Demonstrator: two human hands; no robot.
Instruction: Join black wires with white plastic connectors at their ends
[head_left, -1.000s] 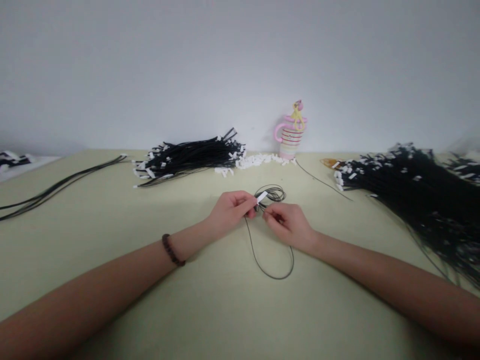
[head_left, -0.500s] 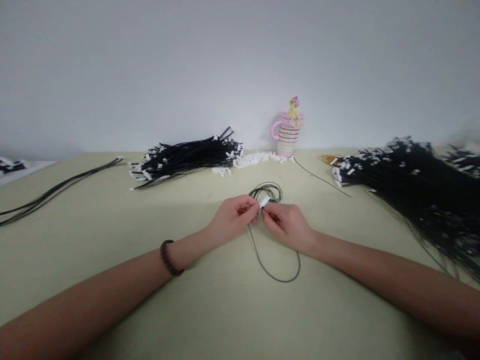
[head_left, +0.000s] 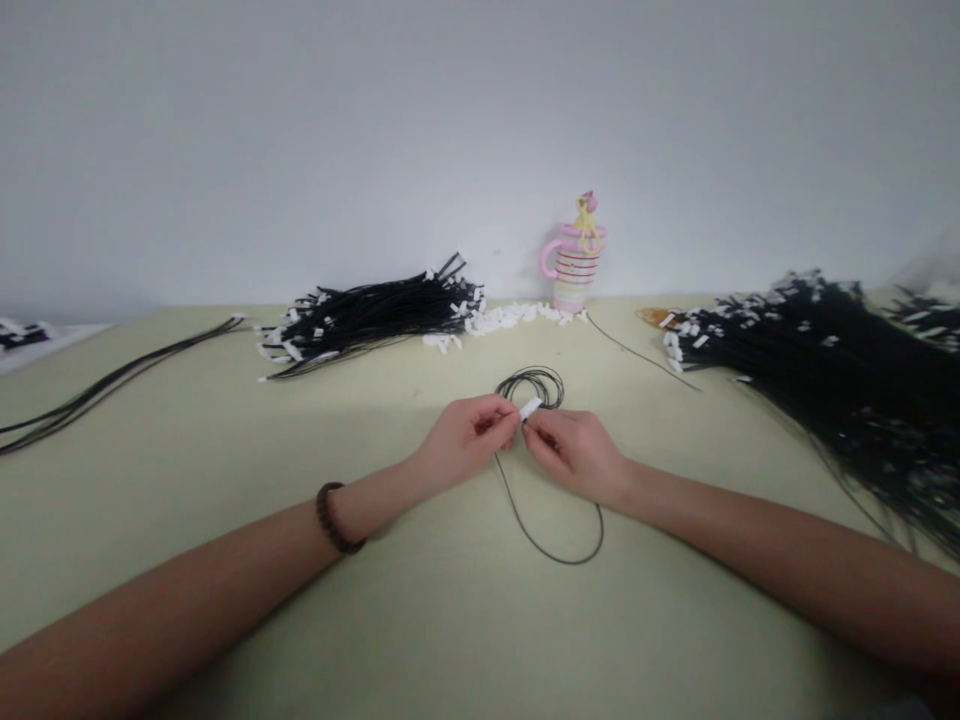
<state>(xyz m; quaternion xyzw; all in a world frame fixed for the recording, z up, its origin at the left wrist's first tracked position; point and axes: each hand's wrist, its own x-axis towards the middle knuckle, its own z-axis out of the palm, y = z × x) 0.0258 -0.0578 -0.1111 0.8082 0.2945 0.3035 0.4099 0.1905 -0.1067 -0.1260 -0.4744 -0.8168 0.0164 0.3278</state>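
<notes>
Near the middle of the table my left hand (head_left: 480, 428) pinches a small white connector (head_left: 530, 408) between thumb and forefinger. Close against it, my right hand (head_left: 571, 448) is closed with its fingertips on a thin black wire just below the connector. The wire's end is mostly hidden by the fingers. A loop of black wire (head_left: 564, 561) hangs down across the table between both hands. Behind the fingers lies a coil of thin black wire (head_left: 553, 376), partly covered by them.
Bundled black wires with white ends (head_left: 375, 315) lie at back left, and a larger pile (head_left: 832, 360) on the right. Loose white connectors (head_left: 510, 318) are heaped beside a pink striped mug (head_left: 576, 268). More black wires (head_left: 127, 368) stretch along the left.
Hardly anything differs. The white connector sits slightly further right and lower between my fingertips; both hands keep their grip in the same place.
</notes>
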